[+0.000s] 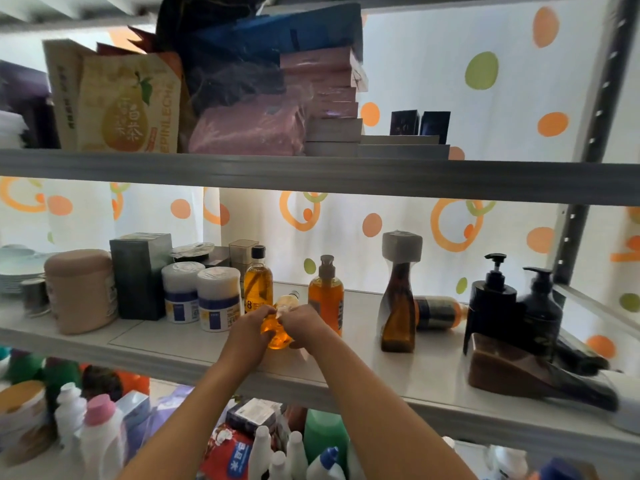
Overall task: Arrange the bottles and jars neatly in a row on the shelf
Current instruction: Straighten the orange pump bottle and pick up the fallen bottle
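Bottle in hand: I am gripping a small amber bottle [277,327] between both hands, low over the front of the middle shelf [180,344], between the capped bottle [258,280] and the pump bottle [326,294].
Long axis: it is tilting, base toward me and neck pointing up and away toward the shelf's back; the cap end is showing just above my knuckles.
Left hand [250,332]: fingers are curling round the bottle's left side and clamping on it.
Right hand [306,325]: fingers are curling against the right side near the neck, also holding it; what the fingertips are doing at the cap I cannot tell.
Nearer hand: both are touching the bottle, left lower on the body, right higher toward the neck.
Coming move, my guess: I am judging that the bottle needs its base swung down and set upright in the gap between those two orange bottles, just behind my hands.
Row so far: two white jars [201,296] and a pink jar [81,291] are standing to the left; a brown bottle [398,306] is standing to the right.
Still out of line: a bottle [438,311] is lying on its side behind the brown one, and a dark bottle [540,372] is lying at the right front.
Far right: two black pump bottles [516,306] are standing together.
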Available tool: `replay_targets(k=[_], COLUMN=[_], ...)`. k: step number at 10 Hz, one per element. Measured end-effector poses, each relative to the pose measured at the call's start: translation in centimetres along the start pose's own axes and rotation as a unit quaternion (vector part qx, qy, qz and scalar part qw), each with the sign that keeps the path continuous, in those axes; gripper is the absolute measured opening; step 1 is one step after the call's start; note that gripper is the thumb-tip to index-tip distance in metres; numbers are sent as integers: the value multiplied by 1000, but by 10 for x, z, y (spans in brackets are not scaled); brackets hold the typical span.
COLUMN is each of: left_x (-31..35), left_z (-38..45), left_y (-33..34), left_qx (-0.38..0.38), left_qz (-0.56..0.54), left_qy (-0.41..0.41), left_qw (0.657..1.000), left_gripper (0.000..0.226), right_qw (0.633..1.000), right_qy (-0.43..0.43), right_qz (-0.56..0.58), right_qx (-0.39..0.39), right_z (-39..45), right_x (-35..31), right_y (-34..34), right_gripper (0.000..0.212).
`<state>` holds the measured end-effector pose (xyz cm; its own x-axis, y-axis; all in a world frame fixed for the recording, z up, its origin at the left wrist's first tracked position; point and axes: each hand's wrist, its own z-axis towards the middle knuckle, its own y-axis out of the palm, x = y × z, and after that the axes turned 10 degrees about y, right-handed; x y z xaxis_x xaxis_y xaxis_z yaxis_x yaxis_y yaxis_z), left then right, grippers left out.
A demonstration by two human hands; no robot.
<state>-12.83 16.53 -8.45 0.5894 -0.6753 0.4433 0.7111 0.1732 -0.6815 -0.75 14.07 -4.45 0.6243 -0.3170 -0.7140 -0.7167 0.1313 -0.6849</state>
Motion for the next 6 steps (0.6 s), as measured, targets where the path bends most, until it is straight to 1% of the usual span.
replay_targets(k=[1, 2, 3, 4, 5, 6], left_x=[6, 15, 31, 52, 73, 92], left_z=[5, 5, 6, 9, 15, 18], left_y=[3, 3, 2, -5, -11, -12], left_qx=[-5, -1, 19, 20, 5, 3], left_qz=[36, 56, 29, 4, -14, -32], left_qy=[-15, -15, 23, 64, 85, 100], left_qw=[999, 998, 999, 998, 996, 994], left_gripper=[35, 45, 42, 36, 34, 30], right_qw=[974, 989, 991, 989, 985, 990], right_qy=[57, 14, 17, 22, 31, 14], right_qz=[217, 146, 133, 144, 170, 138], right_qx=[-22, 10, 0, -10, -6, 26], right_z=[-7, -3, -10, -16, -26, -35], right_x=[11, 15, 17, 22, 29, 43], right_y=[0, -7, -17, -30, -51, -71], right_gripper=[34, 33, 30, 30, 18, 23])
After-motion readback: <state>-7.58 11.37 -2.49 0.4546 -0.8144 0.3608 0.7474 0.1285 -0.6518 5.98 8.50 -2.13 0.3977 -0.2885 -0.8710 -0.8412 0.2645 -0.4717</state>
